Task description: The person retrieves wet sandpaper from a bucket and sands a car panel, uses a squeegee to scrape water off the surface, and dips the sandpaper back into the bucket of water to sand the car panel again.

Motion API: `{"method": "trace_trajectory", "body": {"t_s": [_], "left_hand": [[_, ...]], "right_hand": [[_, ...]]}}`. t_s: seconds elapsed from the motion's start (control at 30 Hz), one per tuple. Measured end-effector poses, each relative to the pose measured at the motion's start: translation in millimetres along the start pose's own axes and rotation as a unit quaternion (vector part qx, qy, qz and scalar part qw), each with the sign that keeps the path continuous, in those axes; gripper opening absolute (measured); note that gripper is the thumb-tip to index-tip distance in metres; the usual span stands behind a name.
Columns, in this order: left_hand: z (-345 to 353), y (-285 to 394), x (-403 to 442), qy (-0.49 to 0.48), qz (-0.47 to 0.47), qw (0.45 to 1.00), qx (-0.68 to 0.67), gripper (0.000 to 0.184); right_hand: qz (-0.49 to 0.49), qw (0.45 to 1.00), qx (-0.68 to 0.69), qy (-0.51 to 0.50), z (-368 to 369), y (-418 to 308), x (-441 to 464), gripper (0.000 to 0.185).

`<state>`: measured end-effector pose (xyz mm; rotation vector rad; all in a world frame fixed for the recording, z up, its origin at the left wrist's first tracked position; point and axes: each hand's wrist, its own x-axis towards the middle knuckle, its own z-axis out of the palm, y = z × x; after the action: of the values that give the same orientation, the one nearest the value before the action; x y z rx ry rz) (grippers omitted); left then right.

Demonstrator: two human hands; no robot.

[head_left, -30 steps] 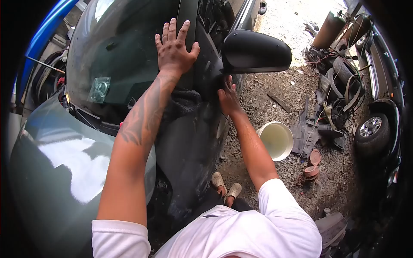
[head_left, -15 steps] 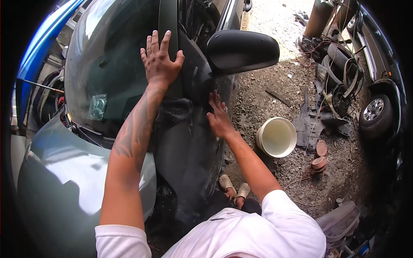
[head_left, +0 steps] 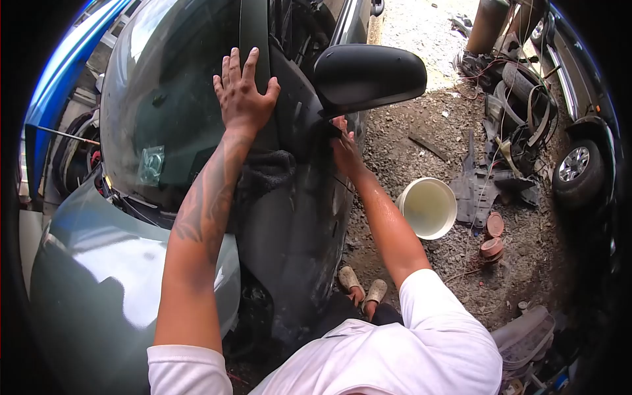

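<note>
My left hand (head_left: 245, 99) lies flat with fingers spread over the edge of the windshield (head_left: 168, 79) and the dark pillar (head_left: 254, 33) of a grey-green car. My right hand (head_left: 345, 153) is at the car's side, just below the black side mirror (head_left: 370, 76). Its fingers are bent and partly hidden, and a small dark piece shows against them; I cannot make out what it is. Between my arms, a dark wet-looking cloth (head_left: 268, 170) rests on the matte dark fender (head_left: 280, 224).
A white bucket (head_left: 428, 209) of cloudy liquid stands on the gravel to the right. Beyond it lie reddish round containers (head_left: 492, 247), a broken dark plastic panel (head_left: 475, 197) and old tires (head_left: 520, 85). Another dark vehicle (head_left: 579, 164) borders the right side.
My right hand has moved up and slightly right along the car's side to beneath the mirror, its fingers going from stretched to bent. My left hand has stayed in place.
</note>
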<state>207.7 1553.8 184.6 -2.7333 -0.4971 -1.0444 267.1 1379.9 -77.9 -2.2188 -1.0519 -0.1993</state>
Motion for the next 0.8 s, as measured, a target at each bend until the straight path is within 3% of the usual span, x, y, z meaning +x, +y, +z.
{"method": "trace_trajectory", "body": {"t_s": [0.03,0.07,0.1,0.13,0.3,0.37,0.4,0.53,0.63,0.73,0.8], "left_hand": [[0,0,1,0.001,0.002,1.0,0.0,0.068],[0,0,0,0.003,0.0,1.0,-0.001,0.068],[1,-1,0,0.003,0.001,1.0,-0.003,0.068],[2,-2,0,0.001,0.003,1.0,-0.004,0.068],[-1,-1,0,0.0,0.002,1.0,-0.006,0.068],[-1,1,0,-0.003,-0.005,1.0,-0.004,0.068],[-1,1,0,-0.003,-0.004,1.0,-0.005,0.068],[0,0,0,-0.008,-0.003,1.0,-0.007,0.071],[-2,-3,-1,-0.011,-0.002,1.0,-0.014,0.074],[-3,-2,-1,-0.014,-0.001,1.0,-0.015,0.078],[-3,-2,0,-0.021,0.0,1.0,-0.011,0.08]], "right_hand": [[-0.098,0.943,-0.314,0.059,-1,1,5,0.077],[-0.1,0.942,-0.316,0.059,-2,-4,-10,0.077],[0.002,1.0,0.014,-0.006,-38,-41,-32,0.076],[0.105,0.93,0.344,-0.072,-60,-65,-46,0.075],[0.099,0.955,0.276,-0.053,-42,-37,-6,0.07],[0.075,0.98,0.175,-0.059,-22,-5,19,0.069],[0.093,0.964,0.247,-0.046,-35,-18,13,0.069],[0.131,0.947,0.278,-0.092,-52,-72,-55,0.07],[0.126,0.956,0.263,-0.024,-34,-34,-8,0.069],[0.181,0.934,0.304,-0.04,-42,-26,15,0.067],[0.17,0.926,0.335,-0.041,-43,-58,-39,0.065]]}}
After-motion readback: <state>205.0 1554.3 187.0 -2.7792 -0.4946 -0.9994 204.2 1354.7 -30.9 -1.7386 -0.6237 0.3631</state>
